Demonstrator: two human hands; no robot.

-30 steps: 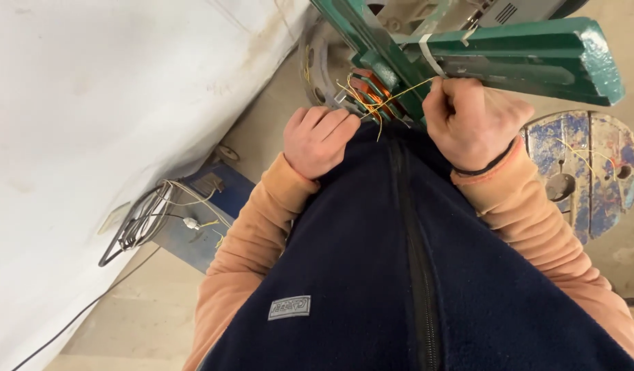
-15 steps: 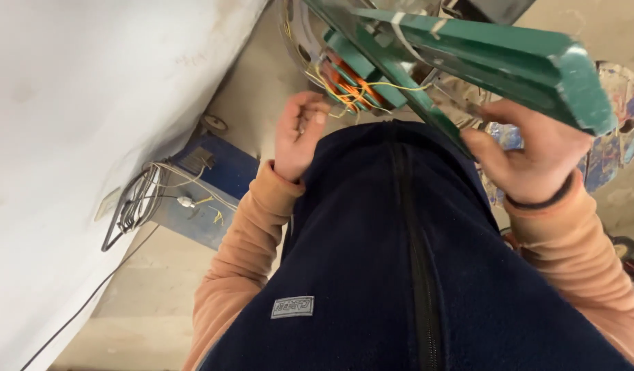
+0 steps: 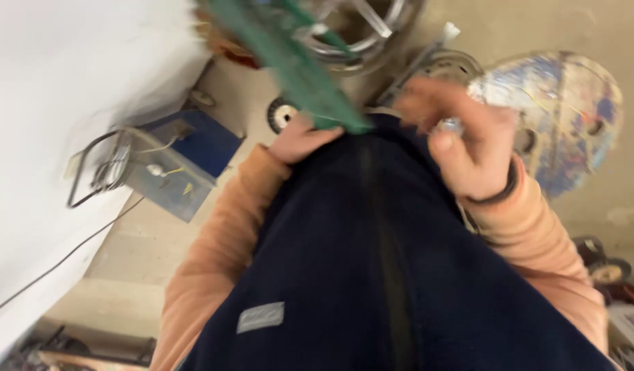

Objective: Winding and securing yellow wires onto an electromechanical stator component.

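Head view is showing your left hand [image 3: 304, 139] sitting at the lower end of the green metal frame [image 3: 289, 65], right against it near your chest. The fingers are hidden behind the frame edge and the picture is smeared, so I cannot tell whether they are gripping it or just resting there. Your right hand [image 3: 464, 148] is hovering just right of the frame, fingers loosely curled, half open, not clamped on anything I can make out; something small and pale is showing at the fingertips [image 3: 442, 141] but it is too blurred to name.

The frame is running up and left from your chest toward the chrome rings [image 3: 361, 34]. A paint-spattered round disc [image 3: 564, 113] is lying on the floor behind your right wrist, and a blue box [image 3: 193, 148] with a wire rack [image 3: 104, 168] is sitting by the white sheet [image 3: 63, 82].

My read: you are steadying the frame. Be keeping your left hand braced on it and your head still, so the right hand is working in clear sight.
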